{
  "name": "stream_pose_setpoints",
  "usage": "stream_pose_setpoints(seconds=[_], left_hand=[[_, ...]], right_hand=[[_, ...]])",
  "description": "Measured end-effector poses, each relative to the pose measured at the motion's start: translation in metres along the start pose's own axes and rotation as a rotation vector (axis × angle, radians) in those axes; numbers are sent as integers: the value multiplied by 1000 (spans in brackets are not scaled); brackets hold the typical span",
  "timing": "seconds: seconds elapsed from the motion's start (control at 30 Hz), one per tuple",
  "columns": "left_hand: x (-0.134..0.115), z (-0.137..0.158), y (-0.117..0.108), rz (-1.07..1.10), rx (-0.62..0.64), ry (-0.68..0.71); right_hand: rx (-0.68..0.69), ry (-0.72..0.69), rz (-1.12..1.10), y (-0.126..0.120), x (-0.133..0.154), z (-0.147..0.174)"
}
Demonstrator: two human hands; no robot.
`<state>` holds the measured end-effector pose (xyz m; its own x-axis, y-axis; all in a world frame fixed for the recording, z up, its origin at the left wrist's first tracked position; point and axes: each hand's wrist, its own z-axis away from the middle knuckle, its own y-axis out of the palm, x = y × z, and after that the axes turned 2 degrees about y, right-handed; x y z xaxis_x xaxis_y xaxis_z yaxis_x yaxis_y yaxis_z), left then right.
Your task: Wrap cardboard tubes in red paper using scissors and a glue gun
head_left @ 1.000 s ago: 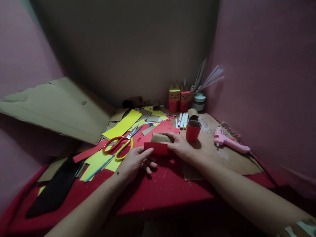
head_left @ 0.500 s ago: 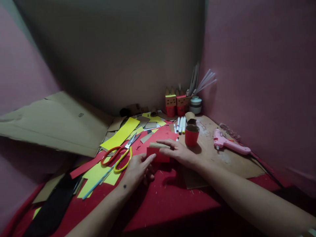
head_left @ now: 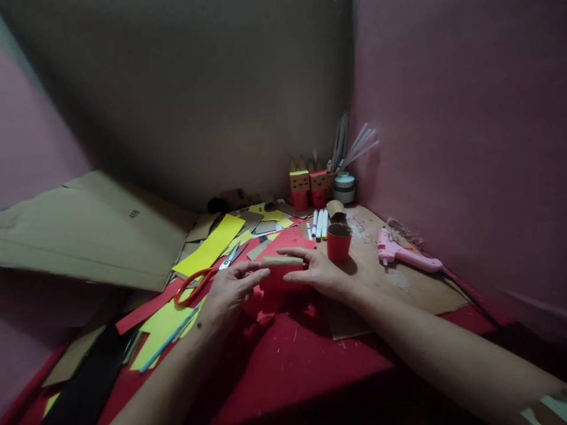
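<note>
While the right hand (head_left: 319, 273) grips the brown cardboard piece (head_left: 282, 260) between thumb and fingers, the left hand (head_left: 230, 288) meets its left end, pinching or merely touching, unclear which; red paper (head_left: 278, 280) shows just below, beyond stands an open red tube (head_left: 339, 245), a lidded pot (head_left: 344, 190) hides its contents, and the leftward cardboard sheet (head_left: 88, 236) bears unreadable small print

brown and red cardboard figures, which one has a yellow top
The left-hand brown-and-red cardboard figure: a yellow strip tops its face, while the right-hand figure has a red one.
</note>
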<state>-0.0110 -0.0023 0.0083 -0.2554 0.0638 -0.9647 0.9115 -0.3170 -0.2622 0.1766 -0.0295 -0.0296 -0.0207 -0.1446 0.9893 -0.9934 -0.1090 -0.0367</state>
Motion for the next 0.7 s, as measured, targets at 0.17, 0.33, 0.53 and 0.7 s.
stream_pose_setpoints(seconds=[0.17, 0.33, 0.53, 0.7], left_hand=[[10, -7, 5, 134, 92, -23], [17, -6, 5, 95, -101, 65], [15, -2, 4, 144, -120, 60], [16, -4, 7, 154, -97, 66]], right_hand=[[-7, -27, -91, -1, -6, -3], [-311, -156, 64, 1, -7, -4], [-330, -142, 109, 7, 4, 5], [-152, -74, -169, 11, 6, 4]])
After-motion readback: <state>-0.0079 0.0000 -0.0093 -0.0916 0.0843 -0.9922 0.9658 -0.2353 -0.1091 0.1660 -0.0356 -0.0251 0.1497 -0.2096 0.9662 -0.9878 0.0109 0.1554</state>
